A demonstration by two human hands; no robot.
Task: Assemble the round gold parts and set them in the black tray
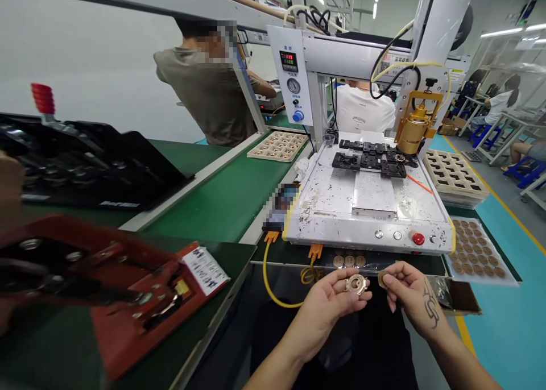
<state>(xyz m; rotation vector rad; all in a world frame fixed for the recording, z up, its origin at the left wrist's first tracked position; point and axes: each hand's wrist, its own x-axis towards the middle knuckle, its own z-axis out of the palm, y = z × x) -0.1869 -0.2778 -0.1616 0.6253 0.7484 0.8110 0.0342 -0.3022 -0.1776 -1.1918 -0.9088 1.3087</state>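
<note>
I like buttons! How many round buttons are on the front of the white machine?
4: two small silver ones, a big red one, another small one beside it.

A green workbench [222, 202] carries a white dispensing machine [371, 208], a tray of brass parts [279, 145], a red press tool [128, 287], black trays [85, 162] and a sheet of brown discs [478, 248]

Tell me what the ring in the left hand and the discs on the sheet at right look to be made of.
The ring in the left hand looks like metal: pale, shiny, with bright glints. The discs on the sheet look coppery brown and duller, perhaps brass or copper; too small to be sure. The right hand pinches a small brownish piece.
</note>
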